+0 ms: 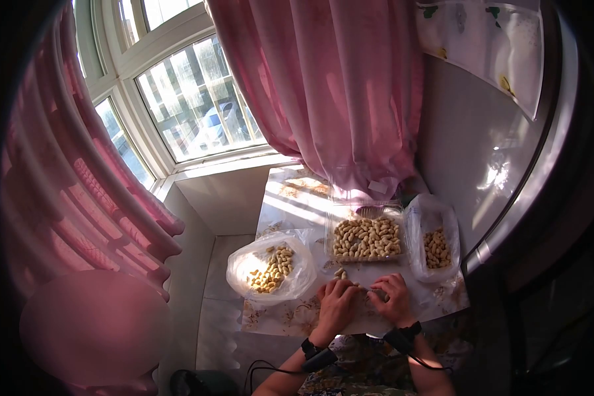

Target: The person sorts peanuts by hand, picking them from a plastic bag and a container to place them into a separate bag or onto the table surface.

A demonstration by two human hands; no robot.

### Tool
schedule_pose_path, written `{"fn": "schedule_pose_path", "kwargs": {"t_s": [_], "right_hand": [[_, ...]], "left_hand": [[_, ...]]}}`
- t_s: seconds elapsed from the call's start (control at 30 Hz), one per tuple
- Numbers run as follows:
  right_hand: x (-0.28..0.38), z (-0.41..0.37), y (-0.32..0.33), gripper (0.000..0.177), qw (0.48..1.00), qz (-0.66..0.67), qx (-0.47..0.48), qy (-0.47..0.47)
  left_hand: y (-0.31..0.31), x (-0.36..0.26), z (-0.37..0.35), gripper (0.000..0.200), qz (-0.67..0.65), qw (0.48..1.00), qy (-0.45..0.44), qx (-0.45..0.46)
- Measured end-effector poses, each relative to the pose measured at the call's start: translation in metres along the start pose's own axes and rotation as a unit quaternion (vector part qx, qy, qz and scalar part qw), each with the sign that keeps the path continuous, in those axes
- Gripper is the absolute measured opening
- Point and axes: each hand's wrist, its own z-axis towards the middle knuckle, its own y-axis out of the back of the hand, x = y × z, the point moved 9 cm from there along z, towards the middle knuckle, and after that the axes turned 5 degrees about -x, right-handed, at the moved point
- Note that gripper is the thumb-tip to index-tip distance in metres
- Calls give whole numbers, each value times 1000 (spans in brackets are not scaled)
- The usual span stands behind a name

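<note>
Both my hands are low over the near part of the table, close together. My left hand [337,303] has its fingers bent down and drawn together beside a few loose peanuts [340,272] in their shells. A little to the right, my right hand [393,300] is curled, thumb and fingertips brought in towards the left hand. Whatever the fingertips of either hand hold is too small to make out. Just beyond the hands sits a clear plastic box [330,232] full of unshelled peanuts [368,237].
An open plastic bag [303,280] on the left holds peanuts, partly sunlit. Another whitish bag [447,214] with peanuts stands at the right edge of the table [290,317]. Pink curtains [323,86] hang behind, beside a window [201,99]. Cables run from bands on both wrists.
</note>
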Motion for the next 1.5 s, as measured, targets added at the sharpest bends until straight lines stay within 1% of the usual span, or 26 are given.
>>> {"fn": "schedule_pose_path", "kwargs": {"t_s": [0.07, 0.2, 0.27, 0.3, 0.5, 0.53, 0.67, 0.8, 0.87, 1.1, 1.4, 1.5], "right_hand": [[1, 1, 0, 16, 1000, 0, 0, 2], [1, 1, 1, 16, 1000, 3, 0, 7], [1, 1, 0, 16, 1000, 3, 1, 8], [1, 1, 0, 16, 1000, 4, 1, 8], [-1, 0, -2, 17, 1000, -4, 9, 4], [-2, 0, -1, 17, 1000, -3, 9, 4], [6, 1, -3, 22, 999, 8, 40, 28], [12, 1, -4, 26, 997, 22, 56, 46], [8, -2, -7, 25, 997, 22, 59, 51], [11, -2, -9, 21, 996, 33, 67, 57], [17, -1, -8, 24, 995, 25, 79, 63], [11, -4, -10, 20, 996, 22, 62, 63]], "left_hand": [[-2, 0, 0, 21, 11, 1000, -2, 20], [-8, 5, -2, 22, 12, 1000, 4, 15], [-7, 12, -2, 22, 16, 999, 52, -6], [-7, 13, -2, 22, 16, 998, 52, -7], [-10, 16, -5, 21, 23, 999, 38, -3], [-8, 15, -5, 21, 22, 999, 36, -16], [-5, 16, -6, 20, 16, 999, 32, -35], [0, 13, -4, 15, -3, 999, 30, -27], [-1, 7, -2, 12, -14, 1000, 4, -9], [-2, 8, -3, 10, -29, 1000, 7, -1], [-2, 7, -2, 11, -31, 1000, -1, 2], [-2, 4, -2, 11, -27, 1000, -9, 0]]}}
